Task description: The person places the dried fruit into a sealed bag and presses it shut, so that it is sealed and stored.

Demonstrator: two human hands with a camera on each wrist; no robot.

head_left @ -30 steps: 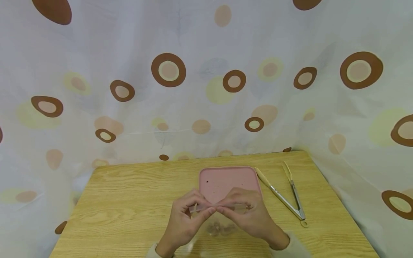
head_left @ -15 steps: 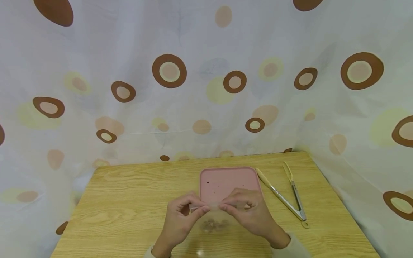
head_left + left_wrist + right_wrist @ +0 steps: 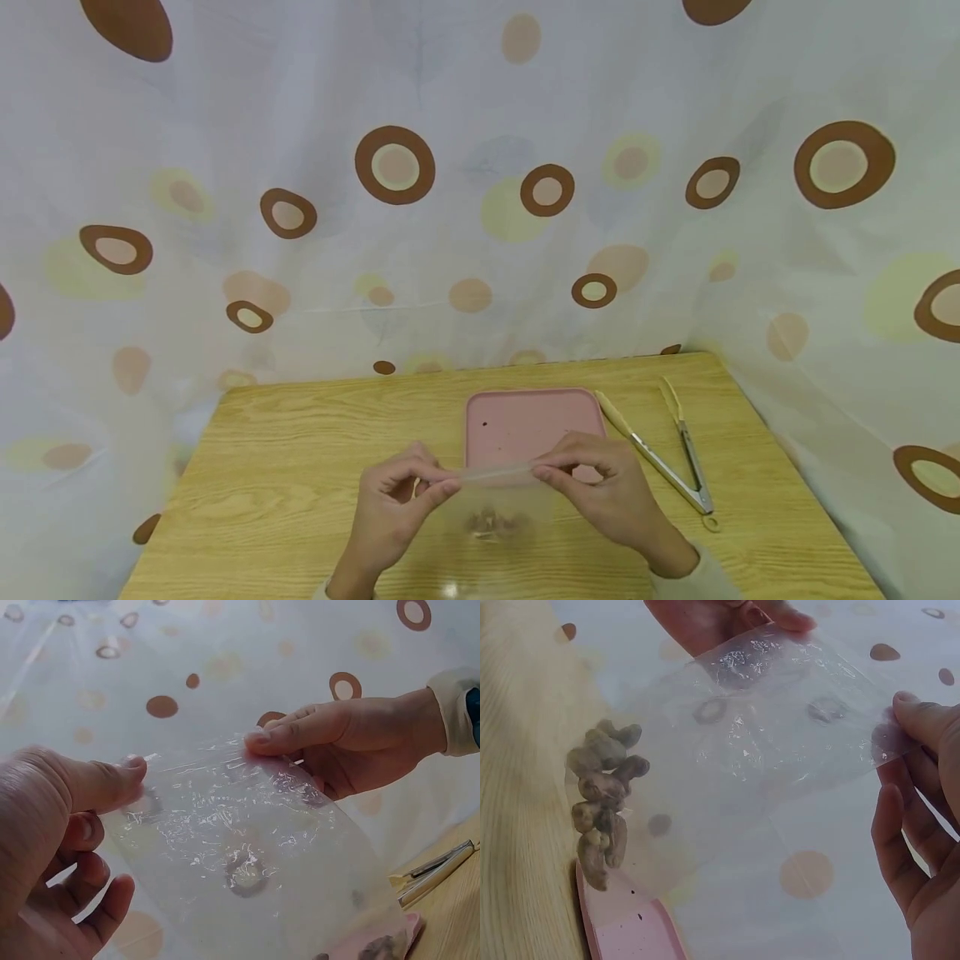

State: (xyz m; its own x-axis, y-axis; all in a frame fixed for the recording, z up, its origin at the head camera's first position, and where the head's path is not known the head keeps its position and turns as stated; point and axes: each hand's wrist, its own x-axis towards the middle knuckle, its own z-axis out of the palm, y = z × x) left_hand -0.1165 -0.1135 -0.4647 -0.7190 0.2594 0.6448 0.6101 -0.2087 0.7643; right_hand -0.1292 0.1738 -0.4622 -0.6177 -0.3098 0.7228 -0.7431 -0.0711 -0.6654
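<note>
A clear plastic bag [image 3: 517, 493] hangs upright between my two hands, its top edge stretched fairly straight. My left hand [image 3: 392, 507] pinches the left top corner between thumb and forefinger. At the other corner, my right hand [image 3: 606, 493] pinches the edge the same way. In the right wrist view, several brown, knobbly pieces like unshelled peanuts [image 3: 604, 787] lie gathered at the bottom of the bag. Light glints off creases near the bag's top in the left wrist view.
Behind the bag, a pink tray [image 3: 536, 412] with a few dark crumbs sits on the wooden table [image 3: 315, 433]. To its right lie spread metal tongs [image 3: 671, 477] with pale tips. A patterned curtain [image 3: 450, 242] encloses the back and sides.
My hands have moved apart along the bag's top edge, the left one going left and the right one slightly right. More of the edge now shows between them.
</note>
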